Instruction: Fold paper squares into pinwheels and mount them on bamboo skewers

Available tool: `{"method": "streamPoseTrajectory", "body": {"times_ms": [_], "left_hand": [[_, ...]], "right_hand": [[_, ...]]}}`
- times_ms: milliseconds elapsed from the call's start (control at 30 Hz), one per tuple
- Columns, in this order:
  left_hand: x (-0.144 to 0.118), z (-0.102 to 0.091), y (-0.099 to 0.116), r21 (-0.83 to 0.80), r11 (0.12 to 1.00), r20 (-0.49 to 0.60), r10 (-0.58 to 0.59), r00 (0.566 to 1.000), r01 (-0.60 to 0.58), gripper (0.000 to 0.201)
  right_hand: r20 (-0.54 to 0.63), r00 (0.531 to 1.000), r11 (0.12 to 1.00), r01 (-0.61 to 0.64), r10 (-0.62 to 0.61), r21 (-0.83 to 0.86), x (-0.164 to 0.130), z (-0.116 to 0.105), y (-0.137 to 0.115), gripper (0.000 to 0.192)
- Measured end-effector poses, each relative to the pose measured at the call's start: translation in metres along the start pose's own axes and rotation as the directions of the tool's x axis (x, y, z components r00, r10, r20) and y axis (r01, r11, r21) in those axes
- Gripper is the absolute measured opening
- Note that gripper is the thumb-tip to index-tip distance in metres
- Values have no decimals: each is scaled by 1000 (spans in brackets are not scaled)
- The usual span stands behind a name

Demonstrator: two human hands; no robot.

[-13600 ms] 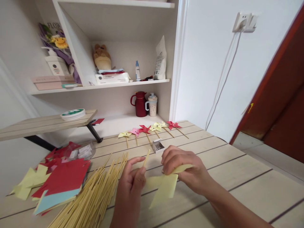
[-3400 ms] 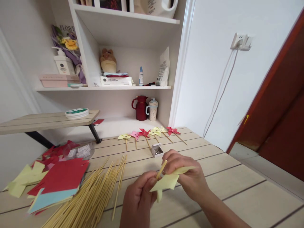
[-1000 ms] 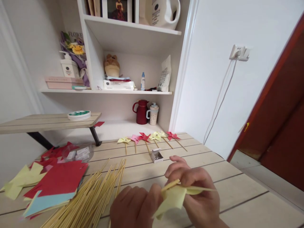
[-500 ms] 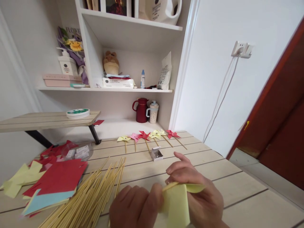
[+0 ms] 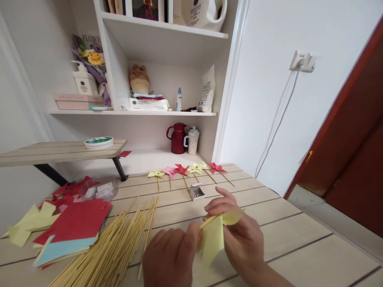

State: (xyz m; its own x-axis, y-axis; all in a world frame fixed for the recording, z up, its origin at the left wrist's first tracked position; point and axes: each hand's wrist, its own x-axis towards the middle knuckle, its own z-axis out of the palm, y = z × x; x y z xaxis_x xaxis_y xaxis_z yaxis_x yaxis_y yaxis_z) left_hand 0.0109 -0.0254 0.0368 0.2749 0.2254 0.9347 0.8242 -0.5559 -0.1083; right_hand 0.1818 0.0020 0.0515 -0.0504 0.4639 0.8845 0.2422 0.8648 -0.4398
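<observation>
Low in the view, a pale yellow paper pinwheel (image 5: 213,241) with folded, slightly blurred blades is between my hands. My right hand (image 5: 243,233) is closed around the paper from the right, its index finger raised and bent over the top. The end of a thin wooden stick (image 5: 207,222) shows against the paper. My left hand (image 5: 172,253) is curled into a fist, with thumb and forefinger pinched on that stick. A small open box of metal pins (image 5: 198,194) stands just beyond my right hand. Something small and shiny, perhaps a pin, shows at my right fingertips.
Bamboo sticks (image 5: 110,243) lie in a heap at left, beside red paper sheets (image 5: 76,219) and cut yellow paper (image 5: 30,223). Several pinwheels, including a red pinwheel (image 5: 217,167), line the table's back. A raised wooden stand (image 5: 60,153) is at far left.
My right hand and the yellow pinwheel have moved left and slightly up, and the paper blades have shifted. My left hand keeps its closed pinch.
</observation>
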Motion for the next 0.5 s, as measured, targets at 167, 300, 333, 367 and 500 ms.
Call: {"method": "streamPoseTrajectory", "body": {"times_ms": [167,300,333,367,500], "left_hand": [[3,-1,-7,-53,997,150,-39,988,48,25],[4,5,-12,-107,976,88,-179,980,188,28],[5,6,-13,-114,972,63,-198,978,204,27],[5,7,-14,-114,970,52,-210,976,215,27],[5,4,-17,-111,983,100,-137,986,148,30]], "right_hand": [[46,999,999,-21,23,-40,3,2,10,7],[63,998,996,-6,11,-84,5,1,19,6],[58,998,996,-11,16,-94,6,1,20,6],[50,999,995,-14,19,-100,6,0,22,7],[33,999,995,29,-26,-95,7,-1,23,10]]}}
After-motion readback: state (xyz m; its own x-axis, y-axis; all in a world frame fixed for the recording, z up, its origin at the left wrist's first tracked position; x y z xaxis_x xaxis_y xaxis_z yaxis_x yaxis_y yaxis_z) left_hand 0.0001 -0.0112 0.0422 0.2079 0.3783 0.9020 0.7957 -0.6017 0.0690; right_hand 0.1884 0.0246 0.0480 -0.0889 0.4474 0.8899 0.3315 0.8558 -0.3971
